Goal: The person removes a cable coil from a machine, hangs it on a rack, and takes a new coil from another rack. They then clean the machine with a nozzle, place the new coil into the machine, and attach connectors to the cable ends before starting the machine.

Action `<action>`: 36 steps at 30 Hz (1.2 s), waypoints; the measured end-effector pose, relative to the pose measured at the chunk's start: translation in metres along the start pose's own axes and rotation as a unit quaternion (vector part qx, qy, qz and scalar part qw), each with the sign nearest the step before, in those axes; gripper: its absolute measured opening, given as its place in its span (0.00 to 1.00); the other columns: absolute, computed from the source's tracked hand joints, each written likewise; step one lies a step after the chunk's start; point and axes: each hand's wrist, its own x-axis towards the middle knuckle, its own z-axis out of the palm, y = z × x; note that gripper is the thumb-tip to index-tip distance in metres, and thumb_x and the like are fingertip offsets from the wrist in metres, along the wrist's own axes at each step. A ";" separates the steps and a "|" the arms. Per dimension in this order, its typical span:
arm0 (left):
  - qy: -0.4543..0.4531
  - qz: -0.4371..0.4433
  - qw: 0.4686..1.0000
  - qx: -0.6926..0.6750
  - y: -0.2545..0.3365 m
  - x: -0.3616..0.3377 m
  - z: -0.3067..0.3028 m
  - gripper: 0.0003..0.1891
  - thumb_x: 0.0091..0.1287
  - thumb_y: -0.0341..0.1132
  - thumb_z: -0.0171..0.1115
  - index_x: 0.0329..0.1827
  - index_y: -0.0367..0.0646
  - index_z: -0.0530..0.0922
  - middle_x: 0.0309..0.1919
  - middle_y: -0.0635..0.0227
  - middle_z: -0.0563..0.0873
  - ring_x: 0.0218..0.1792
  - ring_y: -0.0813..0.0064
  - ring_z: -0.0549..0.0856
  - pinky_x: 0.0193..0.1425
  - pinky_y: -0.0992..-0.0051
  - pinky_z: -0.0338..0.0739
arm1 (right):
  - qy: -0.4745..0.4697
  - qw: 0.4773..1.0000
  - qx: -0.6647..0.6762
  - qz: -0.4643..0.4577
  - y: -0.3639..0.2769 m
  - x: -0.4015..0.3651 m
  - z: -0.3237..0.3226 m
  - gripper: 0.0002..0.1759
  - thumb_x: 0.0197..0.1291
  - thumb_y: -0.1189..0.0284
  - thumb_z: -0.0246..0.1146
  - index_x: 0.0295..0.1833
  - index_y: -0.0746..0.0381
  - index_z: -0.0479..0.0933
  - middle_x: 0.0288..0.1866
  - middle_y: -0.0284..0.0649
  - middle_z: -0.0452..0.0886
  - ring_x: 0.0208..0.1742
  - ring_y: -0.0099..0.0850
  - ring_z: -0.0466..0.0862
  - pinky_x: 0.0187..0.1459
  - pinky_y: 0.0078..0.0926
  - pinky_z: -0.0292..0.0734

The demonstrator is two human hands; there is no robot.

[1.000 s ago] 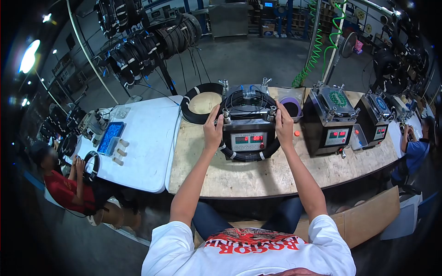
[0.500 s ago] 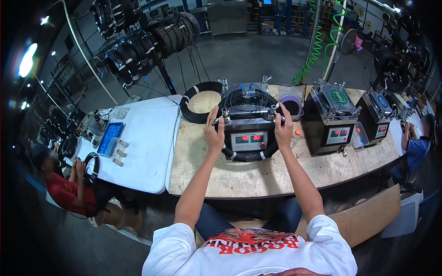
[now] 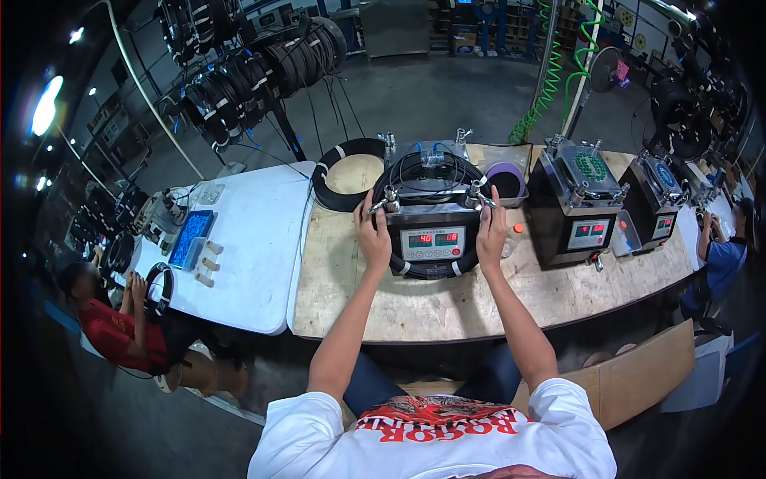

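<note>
A machine (image 3: 432,233) with a lit red display stands on the wooden bench in front of me. A black cable coil (image 3: 411,273) hangs around it, passing over its top and below its display. My left hand (image 3: 373,233) is at the machine's left front clamp, its fingers wrapped round something I cannot make out. At the right front clamp, my right hand (image 3: 491,231) is closed in the same way, beside the coil. Metal clamps (image 3: 390,196) stand at the corners of the top plate. Thin black cables with blue ends lie across the plate.
Another black coil (image 3: 335,201) lies at the left. A purple bowl (image 3: 506,177), an orange-capped bottle (image 3: 517,231) and two similar machines (image 3: 576,203) are at the right. A blue tray (image 3: 191,238) sits on the white table (image 3: 255,247). Co-workers sit at both sides.
Both hands have shifted slightly at the front clamps, and the right hand has come a little inward and down. The display's right number has changed from 0.0 to about 0.8.
</note>
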 end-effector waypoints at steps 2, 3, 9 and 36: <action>0.008 -0.030 0.999 -0.011 -0.002 -0.007 0.003 0.23 0.85 0.42 0.50 0.78 0.44 0.74 0.69 0.48 0.81 0.66 0.44 0.80 0.72 0.56 0.72 | 0.008 1.000 -0.003 0.017 0.006 -0.004 0.002 0.27 0.84 0.66 0.51 0.84 0.51 0.66 0.43 0.46 0.75 0.41 0.42 0.77 0.48 0.40 0.75; 0.011 -0.045 0.999 -0.016 0.000 -0.009 0.003 0.23 0.85 0.42 0.50 0.78 0.45 0.74 0.68 0.47 0.81 0.65 0.44 0.80 0.71 0.55 0.72 | 0.006 1.000 -0.007 0.025 0.004 -0.004 0.002 0.26 0.85 0.67 0.50 0.84 0.51 0.66 0.42 0.46 0.75 0.40 0.42 0.77 0.48 0.39 0.74; 0.009 -0.068 0.997 -0.028 0.003 -0.016 0.001 0.24 0.84 0.41 0.51 0.79 0.45 0.72 0.69 0.47 0.81 0.66 0.43 0.79 0.72 0.54 0.71 | 0.003 0.999 0.003 0.046 0.005 -0.009 0.002 0.27 0.85 0.67 0.51 0.84 0.52 0.65 0.45 0.47 0.73 0.43 0.41 0.76 0.51 0.38 0.73; 0.043 -0.045 0.998 -0.020 -0.009 -0.107 0.029 0.39 0.79 0.36 0.53 0.86 0.29 0.45 0.79 0.30 0.59 0.78 0.33 0.63 0.82 0.49 0.57 | 0.046 0.993 0.029 0.108 0.007 -0.028 -0.010 0.26 0.68 0.69 0.67 0.67 0.67 0.69 0.54 0.48 0.74 0.57 0.43 0.78 0.62 0.39 0.73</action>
